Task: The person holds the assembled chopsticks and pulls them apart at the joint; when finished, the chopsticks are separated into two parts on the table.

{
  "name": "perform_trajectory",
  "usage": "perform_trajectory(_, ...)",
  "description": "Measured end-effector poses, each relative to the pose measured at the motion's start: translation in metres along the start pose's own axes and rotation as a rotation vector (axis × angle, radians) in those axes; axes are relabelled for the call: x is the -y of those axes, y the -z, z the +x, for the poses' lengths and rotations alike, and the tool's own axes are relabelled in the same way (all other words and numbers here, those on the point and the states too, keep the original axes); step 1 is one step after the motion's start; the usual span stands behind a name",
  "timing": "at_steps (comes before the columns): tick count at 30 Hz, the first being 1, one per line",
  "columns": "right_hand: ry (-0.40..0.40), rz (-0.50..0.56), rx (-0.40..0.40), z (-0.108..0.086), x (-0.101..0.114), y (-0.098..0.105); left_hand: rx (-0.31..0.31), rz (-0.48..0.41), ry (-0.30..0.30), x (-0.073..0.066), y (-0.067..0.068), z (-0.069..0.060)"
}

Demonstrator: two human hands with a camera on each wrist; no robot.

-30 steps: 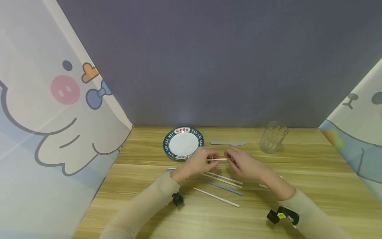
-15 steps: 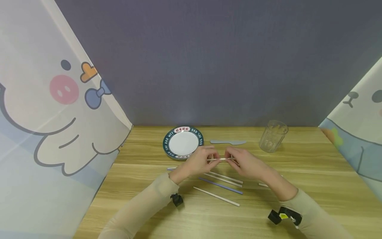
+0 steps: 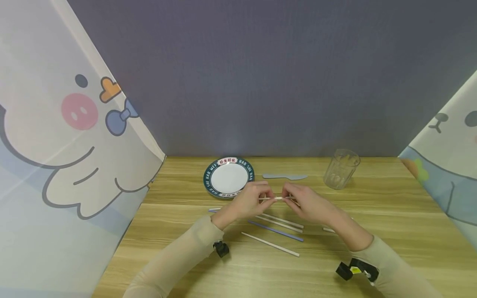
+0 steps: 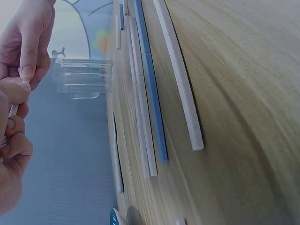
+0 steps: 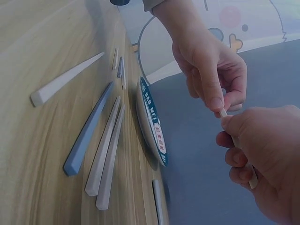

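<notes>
Both hands meet above the middle of the table, each pinching a thin white stick between thumb and fingers. My left hand has its left part, my right hand its right part. Only a short bit shows between the fingertips; in the right wrist view an end of the stick pokes out below the right fingers. Beneath the hands lie two white sticks side by side, a blue-violet stick and, nearest me, another white stick.
A plate with a dark green lettered rim stands back left. Right of it lies a pale knife, then a clear ribbed glass. More sticks lie partly hidden under the forearms. A dark panel rises behind the table.
The hands have barely moved. The right fingers have shifted very slightly on the stick, and less of it shows between the hands than a second ago.
</notes>
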State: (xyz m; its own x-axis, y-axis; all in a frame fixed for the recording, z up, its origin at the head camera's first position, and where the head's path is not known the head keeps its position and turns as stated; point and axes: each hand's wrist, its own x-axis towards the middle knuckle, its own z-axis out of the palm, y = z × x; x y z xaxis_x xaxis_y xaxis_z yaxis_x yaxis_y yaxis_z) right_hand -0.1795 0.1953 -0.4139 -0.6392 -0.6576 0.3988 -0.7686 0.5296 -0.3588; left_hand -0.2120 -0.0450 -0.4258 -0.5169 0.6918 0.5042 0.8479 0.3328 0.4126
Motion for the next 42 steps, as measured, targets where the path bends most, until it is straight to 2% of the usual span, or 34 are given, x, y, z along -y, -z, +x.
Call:
perform_trajectory(7,0.024,0.009,-0.035,-0.003,-0.002,-0.001,-0.004,-0.016,-0.026,-0.003,0.002,0.002)
perform_trajectory(15,0.032,0.026,-0.048,-0.006,-0.003,-0.001,-0.020,0.022,-0.060,-0.003,0.001,0.003)
perform_trajectory(24,0.041,0.072,-0.028,-0.004,-0.005,0.001,-0.012,0.015,-0.055,-0.003,0.003,0.003)
perform_trajectory(33,0.031,0.045,-0.049,-0.004,-0.004,0.001,-0.020,0.040,-0.040,-0.007,0.002,0.003)
perform_trajectory(35,0.034,0.031,-0.043,-0.004,-0.004,0.002,-0.002,0.065,-0.029,-0.007,0.002,0.003)
perform_trajectory(37,0.040,0.022,-0.026,-0.003,-0.003,0.003,0.043,0.123,-0.012,-0.008,0.002,0.002)
perform_trajectory(40,0.079,-0.006,-0.011,-0.003,-0.003,0.004,0.132,0.265,-0.006,-0.012,0.002,0.000)
perform_trajectory(42,0.103,-0.011,-0.004,-0.004,-0.003,0.004,0.175,0.345,-0.028,-0.014,0.001,0.000)
